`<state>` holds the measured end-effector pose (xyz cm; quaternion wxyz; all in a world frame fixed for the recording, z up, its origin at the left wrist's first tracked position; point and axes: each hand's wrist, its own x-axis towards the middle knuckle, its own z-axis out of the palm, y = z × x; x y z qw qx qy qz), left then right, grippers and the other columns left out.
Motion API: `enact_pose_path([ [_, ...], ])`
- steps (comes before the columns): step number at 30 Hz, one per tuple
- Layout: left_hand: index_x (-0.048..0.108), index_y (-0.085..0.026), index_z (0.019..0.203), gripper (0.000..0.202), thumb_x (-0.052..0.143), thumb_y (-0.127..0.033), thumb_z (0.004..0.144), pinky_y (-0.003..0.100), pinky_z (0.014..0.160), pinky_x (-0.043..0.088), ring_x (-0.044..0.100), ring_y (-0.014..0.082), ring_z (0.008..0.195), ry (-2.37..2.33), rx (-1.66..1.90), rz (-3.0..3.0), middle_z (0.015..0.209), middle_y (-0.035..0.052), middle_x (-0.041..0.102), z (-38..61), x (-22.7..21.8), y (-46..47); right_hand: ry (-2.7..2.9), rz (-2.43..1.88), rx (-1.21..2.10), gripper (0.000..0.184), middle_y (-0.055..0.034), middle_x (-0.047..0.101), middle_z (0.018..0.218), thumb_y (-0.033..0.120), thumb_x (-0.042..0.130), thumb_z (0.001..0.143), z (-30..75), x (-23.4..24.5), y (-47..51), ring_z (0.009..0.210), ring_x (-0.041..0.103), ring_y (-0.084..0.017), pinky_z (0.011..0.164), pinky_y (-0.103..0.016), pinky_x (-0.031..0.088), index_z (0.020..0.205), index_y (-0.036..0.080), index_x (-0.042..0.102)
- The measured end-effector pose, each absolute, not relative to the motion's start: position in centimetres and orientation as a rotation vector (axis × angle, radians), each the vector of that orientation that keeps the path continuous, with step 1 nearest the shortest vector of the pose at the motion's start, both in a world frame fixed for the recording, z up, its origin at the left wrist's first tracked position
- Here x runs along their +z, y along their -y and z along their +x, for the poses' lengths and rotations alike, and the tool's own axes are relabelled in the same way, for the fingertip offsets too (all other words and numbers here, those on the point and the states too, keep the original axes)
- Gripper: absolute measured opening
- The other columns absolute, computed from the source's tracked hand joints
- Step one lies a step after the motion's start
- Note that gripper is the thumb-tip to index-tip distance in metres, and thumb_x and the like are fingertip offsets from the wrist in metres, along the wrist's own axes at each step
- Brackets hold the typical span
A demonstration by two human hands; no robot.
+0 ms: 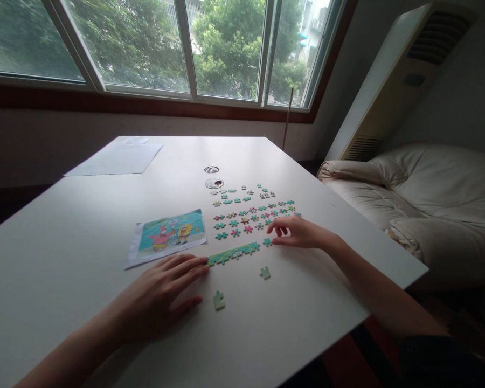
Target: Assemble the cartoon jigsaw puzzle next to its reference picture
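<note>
My left hand [161, 291] lies on the white table [84, 237] with its fingers stretched out. Its fingertips touch the left end of a joined strip of jigsaw pieces [234, 253], green and yellow. Just past the strip's right end is a single green jigsaw piece [267, 242], apart from it. My right hand [297, 231] hovers beside that piece, thumb tip close to its edge, fingers bent and apart; whether the thumb touches it I cannot tell. Two loose pieces lie nearer me: a pale green piece [265, 272] and another pale piece [219, 300].
Several loose pieces [248, 229] lie in rows beyond the strip. A printed cartoon picture [172, 234] is at their left. Two round discs [214, 184] sit farther back, with paper sheets [117, 159] at the far left. A sofa [372, 178] stands right of the table.
</note>
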<state>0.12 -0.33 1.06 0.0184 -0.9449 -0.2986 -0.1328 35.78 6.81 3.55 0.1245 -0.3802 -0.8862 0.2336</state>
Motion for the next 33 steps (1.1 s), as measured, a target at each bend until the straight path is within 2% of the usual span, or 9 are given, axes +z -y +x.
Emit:
enact_pose_path([
  [7, 0.057, -0.022, 0.122, 0.036, 0.054, -0.032, 0.087, 0.041, 0.091, 0.051, 0.057, 0.0266, 0.111, 0.940, -0.411, -2.950, 0.124, 0.0089, 0.060, 0.4, 1.4, 0.5, 2.562, -1.286, 0.503, 0.021, -0.0013, 0.063, 0.071, 0.032, 0.059, 0.082, 37.2, 6.2, -12.5, 0.063, 0.055, -0.010, 0.060, -0.020, 0.042, 0.092, 0.016, 0.068],
  [13, 0.053, -0.024, 0.126, 0.040, 0.054, -0.031, 0.087, 0.040, 0.091, 0.051, 0.058, 0.0259, 0.111, 0.937, -0.437, -2.919, 0.124, 0.0082, 0.060, 0.0, 1.1, 0.4, 2.483, -1.632, 0.332, 0.017, -0.0053, 0.070, 0.084, 0.024, 0.062, 0.078, 36.7, 5.8, -20.7, 0.075, 0.061, -0.014, 0.068, -0.022, 0.044, 0.088, 0.016, 0.073],
  [19, 0.052, -0.024, 0.126, 0.040, 0.053, -0.032, 0.088, 0.041, 0.092, 0.051, 0.057, 0.0259, 0.113, 0.936, -0.383, -2.898, 0.127, 0.0066, 0.059, -0.5, 0.7, 0.1, 2.429, -1.790, 0.352, 0.026, -0.0071, 0.070, 0.100, 0.030, 0.069, 0.076, 34.8, 4.8, -25.1, 0.086, 0.064, -0.017, 0.074, -0.023, 0.047, 0.099, 0.016, 0.071],
  [24, 0.054, -0.023, 0.124, 0.038, 0.054, -0.032, 0.087, 0.040, 0.091, 0.052, 0.058, 0.0254, 0.111, 0.946, -0.413, -2.901, 0.124, 0.0072, 0.061, -0.4, 1.2, 0.1, 2.496, -1.892, 0.412, 0.034, -0.0098, 0.068, 0.106, 0.026, 0.074, 0.072, 32.4, 5.1, -26.4, 0.090, 0.063, -0.019, 0.076, -0.025, 0.049, 0.103, 0.013, 0.068],
  [29, 0.056, -0.024, 0.123, 0.038, 0.056, -0.030, 0.086, 0.038, 0.091, 0.052, 0.059, 0.0246, 0.109, 0.966, -0.475, -2.924, 0.122, 0.0077, 0.062, -0.3, 1.2, 0.3, 2.555, -2.023, 0.447, 0.022, -0.0066, 0.066, 0.102, 0.031, 0.061, 0.086, 30.7, 5.5, -27.0, 0.092, 0.062, -0.018, 0.082, -0.036, 0.051, 0.097, 0.013, 0.064],
  [33, 0.055, -0.023, 0.123, 0.038, 0.056, -0.030, 0.085, 0.040, 0.090, 0.052, 0.058, 0.0258, 0.110, 0.984, -0.529, -2.928, 0.122, 0.0084, 0.061, -0.2, 0.9, 0.4, 2.548, -2.091, 0.523, 0.022, -0.0060, 0.064, 0.102, 0.031, 0.056, 0.089, 30.6, 5.7, -27.2, 0.090, 0.062, -0.017, 0.079, -0.036, 0.052, 0.100, 0.013, 0.061],
])
